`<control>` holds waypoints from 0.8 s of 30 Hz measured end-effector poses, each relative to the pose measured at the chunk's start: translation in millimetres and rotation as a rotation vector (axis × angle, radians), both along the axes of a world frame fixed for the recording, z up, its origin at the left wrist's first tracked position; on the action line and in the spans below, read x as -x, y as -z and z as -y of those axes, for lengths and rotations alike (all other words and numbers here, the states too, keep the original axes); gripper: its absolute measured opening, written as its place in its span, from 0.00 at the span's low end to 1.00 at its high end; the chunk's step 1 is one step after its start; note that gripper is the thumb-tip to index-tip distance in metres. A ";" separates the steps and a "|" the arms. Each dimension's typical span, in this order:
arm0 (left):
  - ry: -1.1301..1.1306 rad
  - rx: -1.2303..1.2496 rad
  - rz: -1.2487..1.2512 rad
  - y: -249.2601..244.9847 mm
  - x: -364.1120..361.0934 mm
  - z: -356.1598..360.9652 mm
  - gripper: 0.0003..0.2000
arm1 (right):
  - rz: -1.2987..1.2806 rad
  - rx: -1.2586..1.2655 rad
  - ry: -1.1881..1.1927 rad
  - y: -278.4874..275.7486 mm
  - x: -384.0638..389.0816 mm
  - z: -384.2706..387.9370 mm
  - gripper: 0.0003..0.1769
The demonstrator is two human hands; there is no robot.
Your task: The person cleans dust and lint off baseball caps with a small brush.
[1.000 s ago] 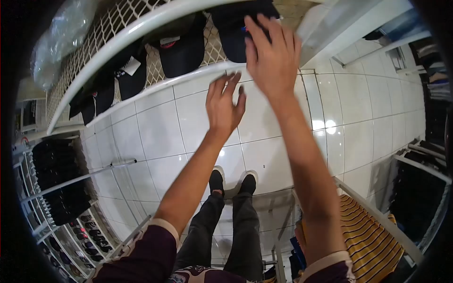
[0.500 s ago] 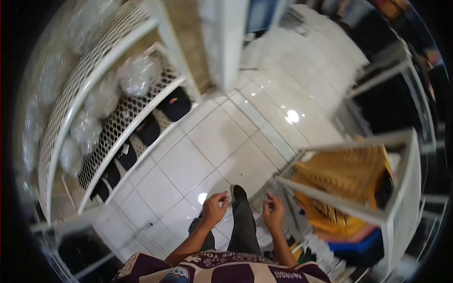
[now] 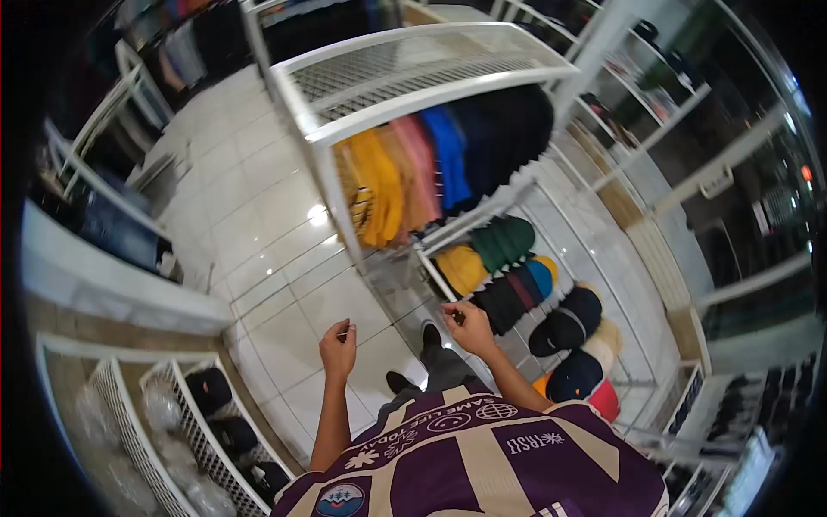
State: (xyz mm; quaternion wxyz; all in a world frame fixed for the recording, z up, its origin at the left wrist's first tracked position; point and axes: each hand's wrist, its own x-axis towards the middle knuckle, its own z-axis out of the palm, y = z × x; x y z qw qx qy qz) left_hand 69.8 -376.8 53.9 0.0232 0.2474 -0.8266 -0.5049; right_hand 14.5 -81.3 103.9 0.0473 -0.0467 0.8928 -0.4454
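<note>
In the head view, the left hand (image 3: pixel 338 346) is raised in front of the body with its fingers (image 3: pixel 343 329) half-curled toward the palm. They are narrow rather than spread, and nothing shows between them. Beyond these fingers there is only bare white tiled floor (image 3: pixel 276 258).

The right hand (image 3: pixel 468 327) sits level with the left, a little apart from it. Its fingers (image 3: pixel 457 315) are bent inward with the tips drawn close together. The hand is too small to tell whether they pinch anything.

The dark cap (image 3: pixel 504 302) lies just beside the right fingers, on their outer side, near but apart from them. It belongs to a row of caps on a white rack. Further out from the fingers in that row are the blue cap (image 3: pixel 543 277), the green cap (image 3: pixel 504 241) and the yellow cap (image 3: pixel 461 269). To the outer side and back toward the wrist sit black caps (image 3: pixel 568 320) and a red cap (image 3: pixel 605 400).

Well beyond both sets of fingertips, hanging shirts (image 3: pixel 405 181) in yellow, pink, blue and dark hang under a white wire shelf (image 3: pixel 413 65). Between the two hands and below the fingers, one dark shoe (image 3: pixel 431 334) stands on the tiles.
</note>
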 end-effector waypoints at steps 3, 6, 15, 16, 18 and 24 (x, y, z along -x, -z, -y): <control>0.264 -0.087 -0.031 -2.3 20.6 -59.6 0.16 | 0.021 0.047 0.158 2.3 -33.9 -41.4 0.14; 0.484 -0.111 -0.026 -10.7 30.0 -122.0 0.16 | 0.026 0.029 0.283 9.0 -64.2 -85.4 0.14; 0.930 -0.039 0.044 -1.8 5.5 -256.4 0.16 | 0.091 0.047 0.540 36.6 -127.3 -191.6 0.13; 0.951 -0.053 0.047 -4.8 0.6 -272.5 0.16 | 0.150 0.063 0.570 39.8 -132.6 -204.3 0.14; 0.991 -0.030 0.054 -6.2 -7.0 -306.9 0.16 | 0.180 0.069 0.594 60.8 -146.0 -234.1 0.15; 1.146 0.057 0.147 25.3 -17.0 -410.8 0.15 | 0.288 0.061 0.749 132.4 -155.0 -318.6 0.19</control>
